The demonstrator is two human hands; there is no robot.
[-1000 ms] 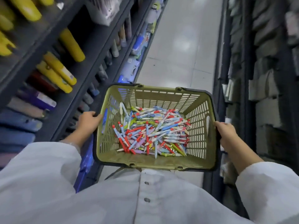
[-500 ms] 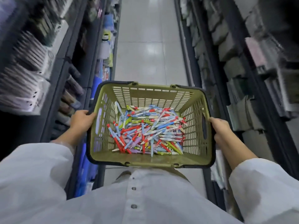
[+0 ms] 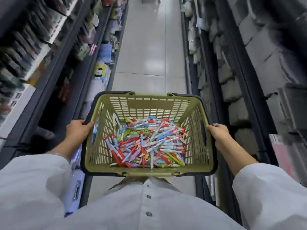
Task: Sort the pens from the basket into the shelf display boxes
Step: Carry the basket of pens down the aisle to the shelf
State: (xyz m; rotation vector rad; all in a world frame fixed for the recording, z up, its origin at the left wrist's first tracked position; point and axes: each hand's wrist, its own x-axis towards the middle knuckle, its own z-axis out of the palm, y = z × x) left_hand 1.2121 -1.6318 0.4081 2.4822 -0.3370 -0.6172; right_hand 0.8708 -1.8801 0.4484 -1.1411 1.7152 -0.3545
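Note:
An olive-green plastic basket [image 3: 149, 105] with a dark rim is held level in front of my body. Its bottom is covered by a loose heap of pens [image 3: 147, 141] in red, blue, white, green and purple. My left hand [image 3: 78, 130] grips the basket's left rim, fingers curled over the edge. My right hand [image 3: 219, 131] grips the right rim beside the handle slot. White sleeves cover both arms to the wrist. No display boxes can be told apart on the blurred shelves.
I stand in a narrow shop aisle with a pale tiled floor [image 3: 149, 47] running ahead. Dark shelving [image 3: 54, 72] with stationery packs lines the left side. Shelves [image 3: 232, 72] of grey wrapped stacks line the right side, close to the basket.
The view has swung from the left shelves with yellow tubes to looking straight down the aisle. Both hands keep the same grip on the basket, and the pens lie as before.

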